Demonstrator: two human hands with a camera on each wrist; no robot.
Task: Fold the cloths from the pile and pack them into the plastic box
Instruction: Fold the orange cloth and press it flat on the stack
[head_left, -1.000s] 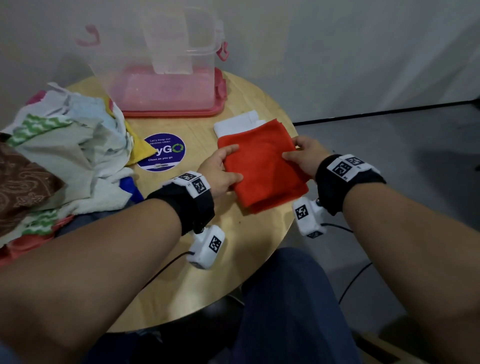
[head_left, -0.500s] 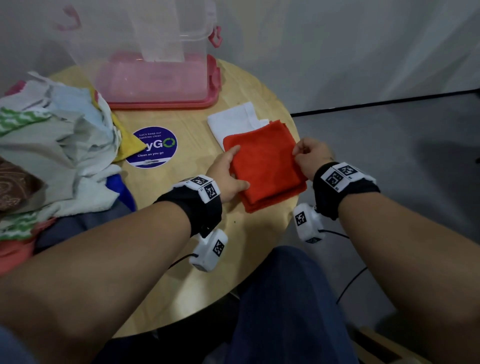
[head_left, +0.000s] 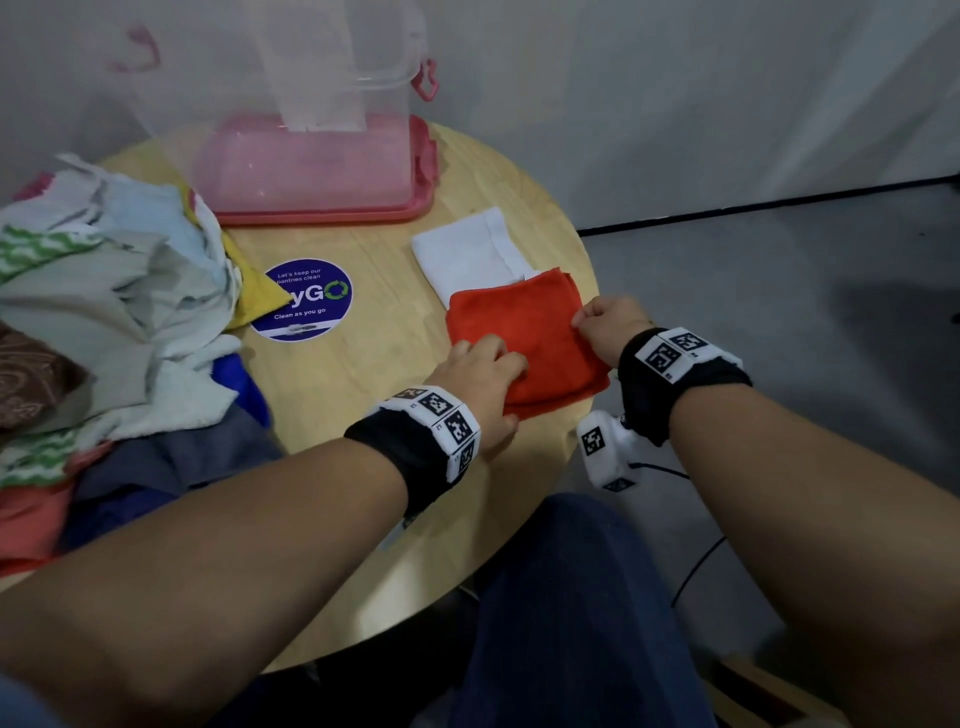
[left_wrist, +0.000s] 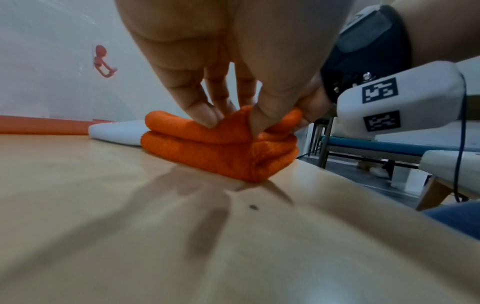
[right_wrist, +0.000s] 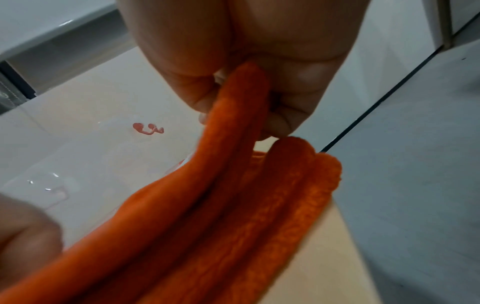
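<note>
Round wooden table (head_left: 363, 395), folded orange cloth (head_left: 524, 338) at its right edge.
The left hand (head_left: 478, 379) pinches the cloth's upper layers at the near-left side; the right hand (head_left: 608, 327) grips its right edge. A folded white cloth (head_left: 467, 254) lies partly beneath, the pile (head_left: 104, 312) left, the plastic box (head_left: 311, 150) far.

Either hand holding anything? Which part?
Both pinch the folded orange cloth: left hand its top layer at the near-left edge, right hand the right edge.
</note>
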